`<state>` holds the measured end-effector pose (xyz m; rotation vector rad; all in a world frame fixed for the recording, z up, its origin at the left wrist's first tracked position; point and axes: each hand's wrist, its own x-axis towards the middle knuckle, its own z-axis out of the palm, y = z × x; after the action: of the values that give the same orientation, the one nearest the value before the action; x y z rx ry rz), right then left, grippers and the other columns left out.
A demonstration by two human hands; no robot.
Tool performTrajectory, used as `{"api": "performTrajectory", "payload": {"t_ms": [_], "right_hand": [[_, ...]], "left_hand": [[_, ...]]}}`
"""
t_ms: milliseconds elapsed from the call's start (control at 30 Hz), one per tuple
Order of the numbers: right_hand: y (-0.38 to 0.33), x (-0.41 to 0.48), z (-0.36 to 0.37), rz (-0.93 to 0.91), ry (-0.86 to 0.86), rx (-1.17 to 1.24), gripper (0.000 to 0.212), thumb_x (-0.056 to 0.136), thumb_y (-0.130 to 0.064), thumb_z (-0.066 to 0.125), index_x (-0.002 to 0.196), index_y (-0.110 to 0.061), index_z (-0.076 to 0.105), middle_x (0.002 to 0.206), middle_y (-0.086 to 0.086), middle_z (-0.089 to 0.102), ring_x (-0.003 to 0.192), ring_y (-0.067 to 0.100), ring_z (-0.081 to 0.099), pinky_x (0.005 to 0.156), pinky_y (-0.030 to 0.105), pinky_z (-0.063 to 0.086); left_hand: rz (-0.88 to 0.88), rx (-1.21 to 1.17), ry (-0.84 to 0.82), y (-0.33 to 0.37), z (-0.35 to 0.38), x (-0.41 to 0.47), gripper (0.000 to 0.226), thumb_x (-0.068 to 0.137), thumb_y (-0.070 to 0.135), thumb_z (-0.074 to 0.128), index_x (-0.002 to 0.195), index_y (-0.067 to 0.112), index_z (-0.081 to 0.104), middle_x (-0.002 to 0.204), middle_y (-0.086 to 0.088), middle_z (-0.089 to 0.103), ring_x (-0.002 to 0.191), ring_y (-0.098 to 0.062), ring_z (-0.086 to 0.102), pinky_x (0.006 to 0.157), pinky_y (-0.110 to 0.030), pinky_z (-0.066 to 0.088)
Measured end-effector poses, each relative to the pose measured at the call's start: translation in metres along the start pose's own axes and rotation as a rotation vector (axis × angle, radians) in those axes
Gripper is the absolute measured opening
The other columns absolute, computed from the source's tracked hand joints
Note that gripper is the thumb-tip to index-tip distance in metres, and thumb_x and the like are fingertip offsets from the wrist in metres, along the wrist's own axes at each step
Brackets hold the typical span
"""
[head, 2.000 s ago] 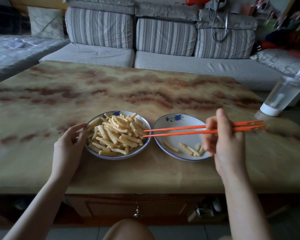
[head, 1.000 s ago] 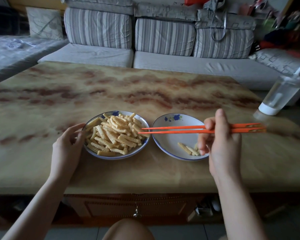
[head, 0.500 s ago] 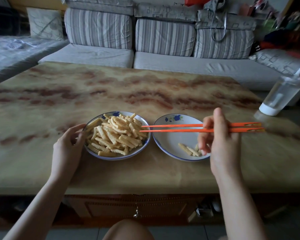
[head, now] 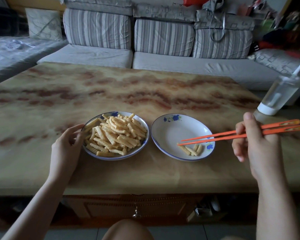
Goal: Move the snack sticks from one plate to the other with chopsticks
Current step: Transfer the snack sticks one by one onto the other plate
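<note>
Two white plates with blue flowers sit side by side on the marbled table. The left plate (head: 145, 142) is heaped with crinkled yellow snack sticks (head: 117, 135). A few snack sticks (head: 191, 149) lie on the near side of the right plate (head: 170, 130). My left hand (head: 67, 148) rests on the left plate's left rim, fingers curled on the edge. My right hand (head: 255, 144) grips a pair of orange chopsticks (head: 215, 136). Their tips hang over the right plate, just above the few sticks, with nothing between them.
A clear water bottle (head: 280, 94) with a white base stands at the table's right edge, behind my right hand. A striped grey sofa (head: 163, 37) runs along the far side. The table's front edge (head: 145, 191) is near my knee.
My right hand has pulled the chopsticks to the right, from over the heaped left plate to over the right plate. The left hand has stayed on its rim.
</note>
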<state>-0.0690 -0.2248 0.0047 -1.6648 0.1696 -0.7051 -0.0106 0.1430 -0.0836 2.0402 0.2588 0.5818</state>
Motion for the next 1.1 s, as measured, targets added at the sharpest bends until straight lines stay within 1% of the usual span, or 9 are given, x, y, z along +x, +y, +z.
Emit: {"api": "performTrajectory", "payload": {"t_ms": [133, 233, 333, 400, 533, 733, 867, 1033, 1100], "right_hand": [[0.003, 0.001, -0.002, 0.007, -0.027, -0.032, 0.044, 0.100, -0.037, 0.043, 0.063, -0.013, 0.048, 0.036, 0.007, 0.043, 0.029, 0.018, 0.035, 0.033, 0.016, 0.025], [0.003, 0.001, 0.002, 0.018, 0.009, -0.015, 0.048, 0.100, -0.037, 0.042, 0.056, -0.021, 0.052, 0.041, 0.003, 0.049, 0.030, 0.017, 0.037, 0.033, 0.017, 0.026], [0.003, -0.001, 0.008, 0.008, 0.046, -0.010, 0.046, 0.101, -0.035, 0.041, 0.057, -0.019, 0.047, 0.041, 0.002, 0.048, 0.030, 0.016, 0.038, 0.033, 0.018, 0.026], [0.001, -0.002, 0.013, 0.012, 0.065, 0.023, 0.045, 0.101, -0.032, 0.041, 0.060, -0.014, 0.045, 0.040, 0.000, 0.048, 0.029, 0.015, 0.037, 0.032, 0.018, 0.025], [-0.005, -0.009, 0.027, 0.026, 0.092, 0.183, 0.043, 0.102, -0.029, 0.041, 0.062, -0.014, 0.043, 0.045, -0.006, 0.050, 0.029, 0.011, 0.038, 0.032, 0.016, 0.023], [-0.013, -0.019, 0.056, 0.066, 0.061, 0.351, 0.042, 0.102, -0.028, 0.040, 0.062, -0.013, 0.040, 0.048, -0.007, 0.046, 0.028, 0.012, 0.036, 0.034, 0.014, 0.023], [-0.017, -0.025, 0.070, 0.094, 0.040, 0.376, 0.042, 0.102, -0.030, 0.039, 0.063, -0.013, 0.039, 0.043, -0.007, 0.043, 0.028, 0.012, 0.035, 0.035, 0.013, 0.022], [-0.017, -0.033, 0.090, 0.086, -0.038, 0.393, 0.044, 0.101, -0.028, 0.039, 0.059, -0.014, 0.042, 0.039, -0.004, 0.040, 0.026, 0.014, 0.034, 0.035, 0.020, 0.016], [-0.015, -0.035, 0.098, 0.088, -0.072, 0.391, 0.045, 0.101, -0.027, 0.040, 0.059, -0.013, 0.044, 0.039, 0.000, 0.038, 0.026, 0.014, 0.035, 0.034, 0.015, 0.018]], "left_hand": [[0.005, 0.001, -0.002, 0.002, 0.000, -0.001, 0.029, 0.094, 0.021, 0.056, 0.121, 0.020, 0.066, 0.105, -0.003, 0.068, 0.090, -0.012, 0.059, 0.077, -0.026, 0.039], [0.007, 0.007, -0.003, 0.002, 0.000, 0.000, 0.029, 0.094, 0.021, 0.055, 0.121, 0.020, 0.065, 0.106, -0.003, 0.068, 0.091, -0.011, 0.058, 0.077, -0.025, 0.039], [0.011, 0.007, -0.001, 0.003, 0.000, -0.001, 0.029, 0.094, 0.021, 0.056, 0.121, 0.019, 0.066, 0.106, -0.003, 0.068, 0.091, -0.010, 0.058, 0.078, -0.025, 0.039], [0.011, 0.009, 0.001, 0.003, 0.000, -0.001, 0.029, 0.094, 0.021, 0.056, 0.121, 0.018, 0.066, 0.106, -0.004, 0.068, 0.091, -0.010, 0.057, 0.077, -0.025, 0.038], [0.010, 0.016, 0.001, 0.003, 0.000, -0.001, 0.029, 0.094, 0.020, 0.055, 0.121, 0.019, 0.065, 0.108, -0.005, 0.068, 0.090, -0.011, 0.057, 0.077, -0.026, 0.038], [0.014, 0.019, 0.003, 0.002, 0.000, -0.001, 0.029, 0.094, 0.020, 0.055, 0.121, 0.019, 0.066, 0.108, -0.006, 0.069, 0.090, -0.011, 0.058, 0.076, -0.025, 0.038], [0.022, 0.014, -0.001, 0.001, 0.000, 0.000, 0.029, 0.094, 0.019, 0.056, 0.121, 0.019, 0.066, 0.107, -0.006, 0.069, 0.090, -0.012, 0.058, 0.076, -0.026, 0.039], [0.026, 0.015, 0.002, 0.000, 0.000, 0.000, 0.029, 0.094, 0.020, 0.056, 0.121, 0.019, 0.066, 0.107, -0.006, 0.069, 0.090, -0.011, 0.058, 0.076, -0.025, 0.039], [0.025, 0.014, 0.000, 0.000, 0.000, 0.000, 0.028, 0.094, 0.021, 0.056, 0.121, 0.020, 0.066, 0.107, -0.005, 0.069, 0.090, -0.011, 0.059, 0.075, -0.025, 0.039]]}}
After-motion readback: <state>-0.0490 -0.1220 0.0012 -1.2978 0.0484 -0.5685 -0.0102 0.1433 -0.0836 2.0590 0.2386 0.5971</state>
